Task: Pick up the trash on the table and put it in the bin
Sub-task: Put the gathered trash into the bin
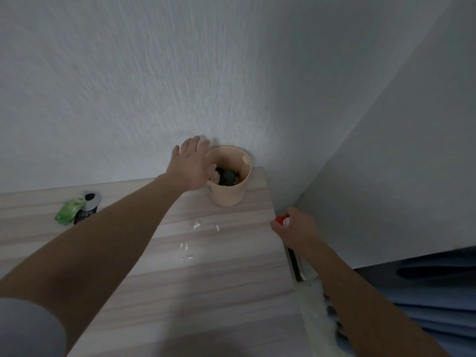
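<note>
Scraps (184, 246) of white stuff lie in the middle of the table (180, 305), between the two arms. A few more sit a little farther back.

At the right edge of the table, the right hand (296, 228) curls tight around a small red and white thing (282, 220). I cannot tell what it is.

Over on the left, a green wrapper (67, 211) lies touching a black and silver packet (88, 206). Both are left of the left arm.

Farthest back, by the wall, stands the round tan bin (229, 194). It has dark trash inside. The left hand (192, 167) is flat over its left rim, fingers spread wide, and I see nothing in it.

The bin is farther away than the right hand and to its left. So I think the red and white thing must go back and left to drop in. The green wrapper is on the left hand's side, so that hand looks best for it.
</note>
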